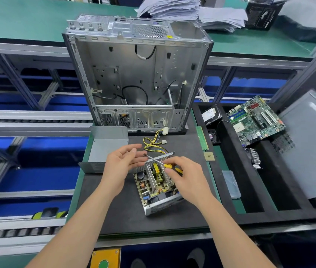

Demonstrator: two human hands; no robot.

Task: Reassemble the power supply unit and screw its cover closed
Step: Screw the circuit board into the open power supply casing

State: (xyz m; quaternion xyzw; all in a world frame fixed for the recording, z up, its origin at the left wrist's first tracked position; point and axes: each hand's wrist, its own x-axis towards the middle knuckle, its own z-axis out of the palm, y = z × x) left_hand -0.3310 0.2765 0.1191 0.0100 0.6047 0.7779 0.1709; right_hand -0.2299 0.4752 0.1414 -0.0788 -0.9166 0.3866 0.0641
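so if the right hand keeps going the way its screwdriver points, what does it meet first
Probably the left hand: the screwdriver in the right hand points up-left, its tip at the left fingertips. Depth is unclear, so it could pass just over them.

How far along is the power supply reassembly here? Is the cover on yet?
Done: the circuit board sits inside the open power supply base. In hand: the right hand grips a screwdriver over it, the left hand at its tip; any screw there is too small to see. Left: the cover lies apart on the mat, not fitted or screwed.
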